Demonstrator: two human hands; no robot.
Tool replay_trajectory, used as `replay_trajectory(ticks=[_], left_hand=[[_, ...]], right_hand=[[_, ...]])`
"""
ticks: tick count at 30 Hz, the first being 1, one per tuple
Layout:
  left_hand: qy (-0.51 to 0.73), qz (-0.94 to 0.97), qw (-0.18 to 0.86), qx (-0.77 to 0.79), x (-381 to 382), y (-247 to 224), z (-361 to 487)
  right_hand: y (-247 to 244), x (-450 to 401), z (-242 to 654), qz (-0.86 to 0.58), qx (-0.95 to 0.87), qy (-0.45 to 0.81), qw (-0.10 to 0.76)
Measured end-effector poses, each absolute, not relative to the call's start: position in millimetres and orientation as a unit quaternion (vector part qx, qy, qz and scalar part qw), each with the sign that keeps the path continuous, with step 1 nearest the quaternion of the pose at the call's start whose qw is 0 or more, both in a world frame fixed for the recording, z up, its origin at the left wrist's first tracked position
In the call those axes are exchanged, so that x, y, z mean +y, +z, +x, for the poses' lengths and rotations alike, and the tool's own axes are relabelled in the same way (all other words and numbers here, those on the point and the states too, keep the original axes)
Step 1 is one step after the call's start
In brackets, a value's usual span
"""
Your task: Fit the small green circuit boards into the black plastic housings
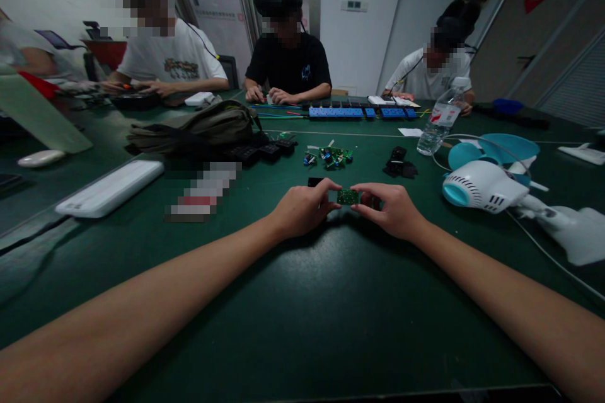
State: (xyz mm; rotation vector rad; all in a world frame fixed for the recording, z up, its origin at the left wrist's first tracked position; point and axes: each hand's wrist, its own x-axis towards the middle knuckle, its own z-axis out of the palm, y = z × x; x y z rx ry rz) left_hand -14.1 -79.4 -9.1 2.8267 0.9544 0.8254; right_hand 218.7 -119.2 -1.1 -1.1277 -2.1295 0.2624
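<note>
Our left hand (305,208) and right hand (391,209) pinch a small green rectangular circuit board (348,197) by opposite edges, likely to bare its face; green-and-blue electronic parts (334,157) lie beyond it.

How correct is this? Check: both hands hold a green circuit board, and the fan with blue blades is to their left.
Wrong side: the head view shows the fan to their right. The left hand and right hand do hold the board.
</note>
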Motion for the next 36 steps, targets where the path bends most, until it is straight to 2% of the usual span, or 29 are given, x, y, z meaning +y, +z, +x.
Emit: replay_trajectory(ticks=[36], left_hand=[[0.270,0.913,0.027,0.306,-78.9,-9.5,-14.3]], right_hand=[[1.1,-120.2,218.2,-0.434,-0.826,0.107,0.344]])
